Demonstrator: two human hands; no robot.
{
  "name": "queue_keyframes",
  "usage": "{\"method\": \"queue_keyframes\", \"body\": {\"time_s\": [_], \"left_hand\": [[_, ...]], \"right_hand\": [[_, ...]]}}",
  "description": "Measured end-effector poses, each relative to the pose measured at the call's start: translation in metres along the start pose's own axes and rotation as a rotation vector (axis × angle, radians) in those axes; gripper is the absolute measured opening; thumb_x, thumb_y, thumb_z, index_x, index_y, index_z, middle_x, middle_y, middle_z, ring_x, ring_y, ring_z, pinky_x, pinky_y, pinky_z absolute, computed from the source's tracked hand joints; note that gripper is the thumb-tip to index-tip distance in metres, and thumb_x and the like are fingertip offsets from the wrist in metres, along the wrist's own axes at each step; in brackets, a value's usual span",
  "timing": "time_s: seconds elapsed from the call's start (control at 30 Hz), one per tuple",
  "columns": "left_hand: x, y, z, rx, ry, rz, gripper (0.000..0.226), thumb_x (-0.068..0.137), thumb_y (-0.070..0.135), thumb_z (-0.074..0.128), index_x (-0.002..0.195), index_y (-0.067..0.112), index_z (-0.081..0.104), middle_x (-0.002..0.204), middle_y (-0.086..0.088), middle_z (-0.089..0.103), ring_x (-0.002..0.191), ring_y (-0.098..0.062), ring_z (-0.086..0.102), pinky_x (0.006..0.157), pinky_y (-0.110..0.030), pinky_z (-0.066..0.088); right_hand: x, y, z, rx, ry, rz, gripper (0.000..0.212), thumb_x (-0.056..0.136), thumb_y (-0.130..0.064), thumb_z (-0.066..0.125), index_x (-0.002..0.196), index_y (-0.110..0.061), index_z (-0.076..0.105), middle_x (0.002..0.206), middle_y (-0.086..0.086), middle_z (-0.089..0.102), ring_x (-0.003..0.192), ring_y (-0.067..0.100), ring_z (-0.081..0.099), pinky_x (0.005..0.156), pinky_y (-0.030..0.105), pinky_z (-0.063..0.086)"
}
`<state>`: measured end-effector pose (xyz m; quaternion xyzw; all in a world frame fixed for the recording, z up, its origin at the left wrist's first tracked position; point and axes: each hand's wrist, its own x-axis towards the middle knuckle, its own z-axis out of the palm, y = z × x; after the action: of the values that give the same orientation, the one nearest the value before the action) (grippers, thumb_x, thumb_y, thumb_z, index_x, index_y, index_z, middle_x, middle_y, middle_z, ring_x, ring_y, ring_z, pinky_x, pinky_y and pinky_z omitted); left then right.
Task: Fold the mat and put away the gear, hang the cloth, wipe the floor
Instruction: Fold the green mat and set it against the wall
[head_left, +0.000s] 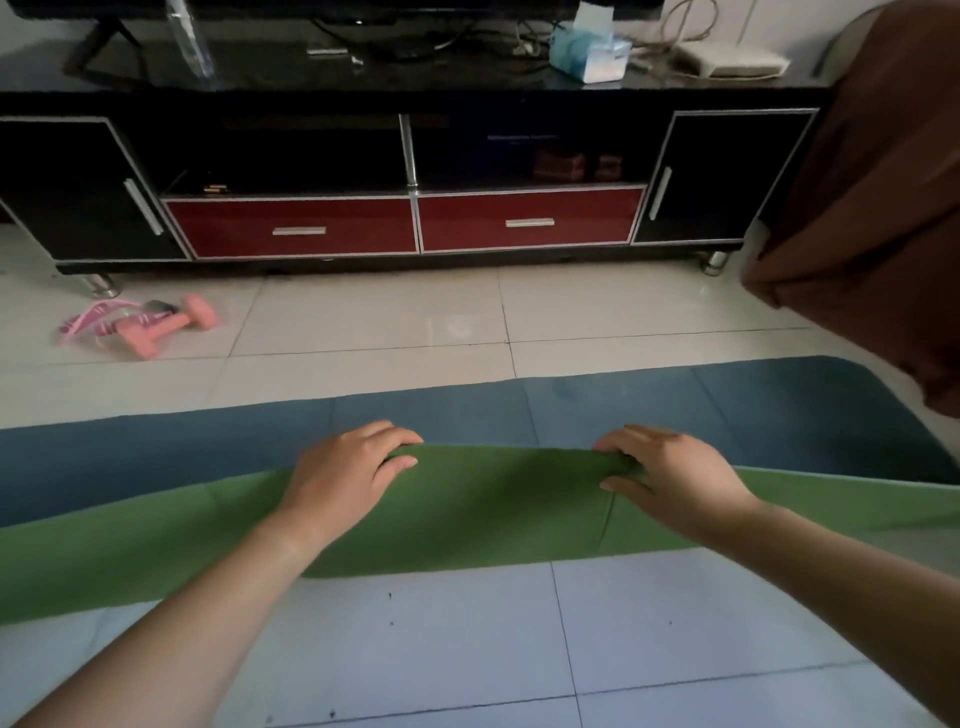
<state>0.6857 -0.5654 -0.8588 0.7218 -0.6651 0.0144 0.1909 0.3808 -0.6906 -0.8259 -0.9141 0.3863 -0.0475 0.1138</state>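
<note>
A mat (498, 499) lies across the tiled floor, blue on top and green underneath. Its near long edge is folded over, so a green band covers the near part of the blue face. My left hand (348, 478) grips the folded green edge left of centre, fingers curled over it. My right hand (670, 478) pinches the same edge further right. Two pink dumbbells (166, 327) and a pink strap (91, 319) lie on the floor at the far left, near the cabinet's leg.
A long black TV cabinet (410, 171) with two red drawers (530, 221) runs along the far side. On top sit a tissue pack (589, 52) and cables. A brown cloth-covered seat (872, 234) juts in at the right, over the mat's far corner.
</note>
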Motion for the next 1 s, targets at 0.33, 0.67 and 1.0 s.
{"method": "queue_keyframes", "body": {"time_s": [0.33,0.67,1.0], "left_hand": [[0.022,0.007,0.006,0.169,-0.003,-0.051,0.041,0.087,0.052,0.04,0.103,0.026,0.067,0.095,0.012,0.069,0.08,-0.012,0.067,0.073,-0.032,0.052],[0.07,0.022,0.011,0.32,-0.268,-0.307,0.051,0.087,0.053,0.047,0.128,0.024,0.05,0.13,0.007,0.056,0.115,-0.016,0.055,0.098,-0.035,0.042],[0.092,0.012,0.037,0.312,-0.135,-0.292,0.045,0.082,0.045,0.06,0.116,0.016,0.062,0.115,0.0,0.067,0.104,-0.021,0.063,0.094,-0.04,0.045]], "right_hand": [[0.062,0.039,0.013,0.036,-0.078,-0.154,0.039,0.09,-0.037,0.057,0.127,-0.031,0.046,0.125,-0.013,0.055,0.106,0.012,0.056,0.08,0.024,0.045],[0.121,0.068,0.024,0.043,0.121,-0.422,0.041,0.082,-0.033,0.068,0.119,-0.02,0.058,0.101,-0.001,0.064,0.083,0.024,0.065,0.061,0.027,0.046],[0.131,0.095,0.043,-0.062,0.191,-0.416,0.056,0.073,-0.047,0.072,0.119,-0.019,0.058,0.099,-0.002,0.065,0.081,0.02,0.064,0.071,0.034,0.049]]}}
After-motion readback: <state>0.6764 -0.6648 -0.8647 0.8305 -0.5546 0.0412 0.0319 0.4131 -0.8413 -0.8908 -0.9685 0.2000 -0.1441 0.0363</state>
